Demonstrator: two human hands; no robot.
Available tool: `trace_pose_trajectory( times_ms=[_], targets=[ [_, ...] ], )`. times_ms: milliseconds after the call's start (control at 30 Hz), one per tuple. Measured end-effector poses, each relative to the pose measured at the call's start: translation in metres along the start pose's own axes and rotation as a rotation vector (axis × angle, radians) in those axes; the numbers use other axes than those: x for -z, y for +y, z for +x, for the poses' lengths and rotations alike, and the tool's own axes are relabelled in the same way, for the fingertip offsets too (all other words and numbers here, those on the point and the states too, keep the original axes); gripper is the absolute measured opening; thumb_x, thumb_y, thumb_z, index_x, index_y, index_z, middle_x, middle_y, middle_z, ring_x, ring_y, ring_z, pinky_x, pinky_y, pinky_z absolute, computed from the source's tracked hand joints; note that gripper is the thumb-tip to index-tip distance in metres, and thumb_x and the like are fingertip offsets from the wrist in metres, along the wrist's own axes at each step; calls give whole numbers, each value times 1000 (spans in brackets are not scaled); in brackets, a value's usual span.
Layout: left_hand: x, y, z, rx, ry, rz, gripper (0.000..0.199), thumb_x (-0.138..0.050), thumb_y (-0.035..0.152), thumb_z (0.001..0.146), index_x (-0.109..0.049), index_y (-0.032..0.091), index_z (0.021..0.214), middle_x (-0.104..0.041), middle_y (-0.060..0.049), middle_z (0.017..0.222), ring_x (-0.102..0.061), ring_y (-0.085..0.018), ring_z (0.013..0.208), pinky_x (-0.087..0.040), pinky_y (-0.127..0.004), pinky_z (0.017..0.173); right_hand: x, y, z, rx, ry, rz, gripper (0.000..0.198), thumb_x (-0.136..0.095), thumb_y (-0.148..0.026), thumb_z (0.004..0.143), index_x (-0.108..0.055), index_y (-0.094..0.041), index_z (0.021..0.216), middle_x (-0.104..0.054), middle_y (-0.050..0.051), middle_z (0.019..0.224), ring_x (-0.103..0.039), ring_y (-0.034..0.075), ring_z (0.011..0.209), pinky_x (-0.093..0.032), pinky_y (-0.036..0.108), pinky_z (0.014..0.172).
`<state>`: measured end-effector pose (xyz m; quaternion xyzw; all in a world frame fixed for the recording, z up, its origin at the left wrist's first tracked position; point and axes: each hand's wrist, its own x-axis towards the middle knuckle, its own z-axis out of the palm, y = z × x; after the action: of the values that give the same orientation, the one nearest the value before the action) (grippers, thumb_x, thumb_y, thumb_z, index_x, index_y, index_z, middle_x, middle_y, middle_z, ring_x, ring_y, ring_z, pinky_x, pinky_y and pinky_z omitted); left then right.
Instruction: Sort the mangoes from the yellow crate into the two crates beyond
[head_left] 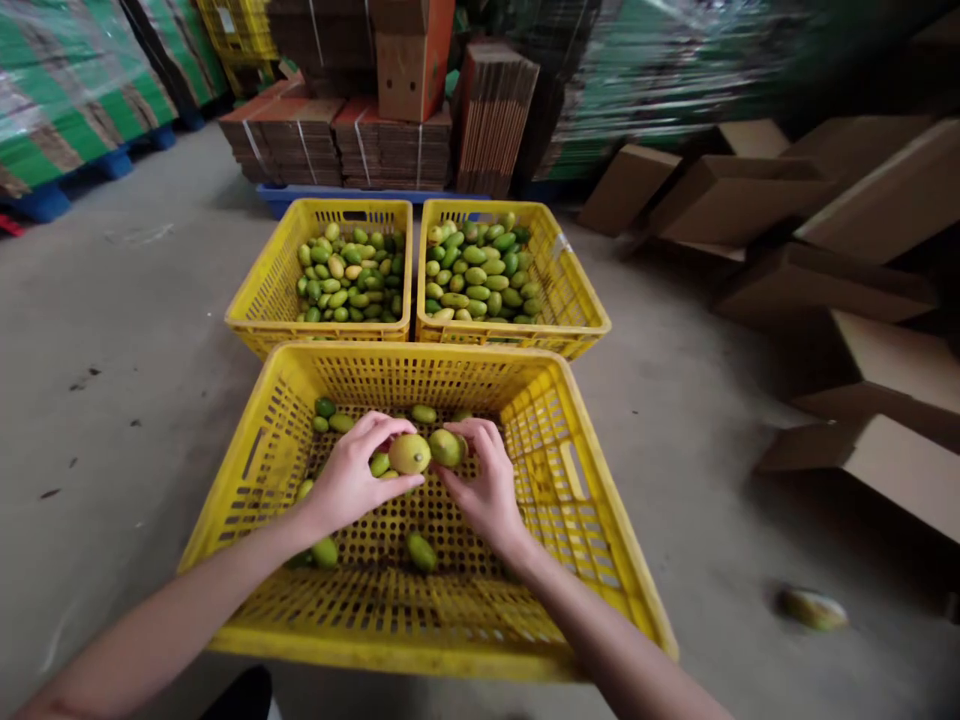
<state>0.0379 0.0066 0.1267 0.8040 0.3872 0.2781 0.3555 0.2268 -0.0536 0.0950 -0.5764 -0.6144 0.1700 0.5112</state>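
Observation:
My left hand (354,475) is closed around a yellowish-green lemon (405,455), its stem end facing me. Beside it, another greenish lemon (444,449) sits in the fingers of my right hand (486,480). The two fruits are close together, seemingly touching. Both hands are over a large yellow plastic crate (600,520) with slotted walls and a perforated bottom. Several green lemons lie scattered on that bottom, one (421,552) near the front and others toward the left and back. My hands partly hide the fruit beneath them.
Behind stand two yellow crates, left (255,285) and right (574,285), holding many green and yellow lemons. Stacked flat cardboard (289,140) rests on a blue pallet beyond. Open cardboard boxes (739,200) lie at the right. A mottled fruit (814,607) is on the floor (697,450).

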Motion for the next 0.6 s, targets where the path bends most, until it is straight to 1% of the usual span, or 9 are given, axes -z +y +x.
trace_pose_trajectory(
  times_ms=[100,167,233,333,400,500,567,600],
  targets=[
    [2,0,-1,41,-36,44,39,-78,31,73,-65,25,109,-61,-4,103,-62,-21,98,-50,-35,90,2,-6,-1,57,-35,-9,35,-64,-12,79,-60,-26,112,-59,7,110,-60,23,103,-53,38,88],
    [2,-2,0,103,-63,14,38,-81,31,70,-67,25,106,-62,-4,103,-63,-22,100,-50,-37,91,2,-7,0,27,-79,38,37,-65,-14,79,-58,-27,113,-61,7,110,-62,23,101,-53,38,87],
    [4,-4,2,218,-96,-156,45,-84,34,66,-65,24,105,-63,-5,106,-64,-22,98,-52,-36,88,3,-6,1,-107,-81,167,42,-72,-19,76,-54,-27,114,-63,5,104,-63,22,94,-54,37,82],
    [7,-10,7,462,-171,-596,56,-87,40,61,-60,21,106,-66,-7,105,-67,-20,91,-55,-32,79,3,-2,5,-411,-92,501,56,-86,-32,64,-49,-27,106,-65,1,94,-64,19,83,-55,35,74],
    [10,-14,11,594,-225,-848,56,-88,41,62,-61,17,104,-69,-9,101,-69,-19,88,-56,-30,79,4,1,8,-574,-146,705,56,-88,-43,60,-50,-26,97,-66,0,88,-63,18,76,-54,33,68],
    [9,-17,15,736,-284,-1095,40,-82,36,73,-65,11,100,-73,-13,94,-71,-18,82,-56,-27,78,4,3,9,-706,-221,877,50,-82,-57,64,-55,-23,88,-66,0,78,-59,14,62,-52,30,60],
    [5,-17,16,826,-290,-1201,29,-73,33,83,-68,8,97,-74,-16,90,-71,-18,77,-57,-25,74,3,2,8,-741,-243,939,48,-79,-60,68,-58,-21,85,-65,0,73,-57,13,57,-51,29,58],
    [3,-17,16,869,-282,-1241,26,-68,32,87,-68,8,97,-74,-16,89,-72,-18,75,-57,-25,72,3,1,7,-753,-251,961,46,-78,-61,69,-58,-21,83,-65,0,71,-57,13,56,-52,29,58]
  ],
)
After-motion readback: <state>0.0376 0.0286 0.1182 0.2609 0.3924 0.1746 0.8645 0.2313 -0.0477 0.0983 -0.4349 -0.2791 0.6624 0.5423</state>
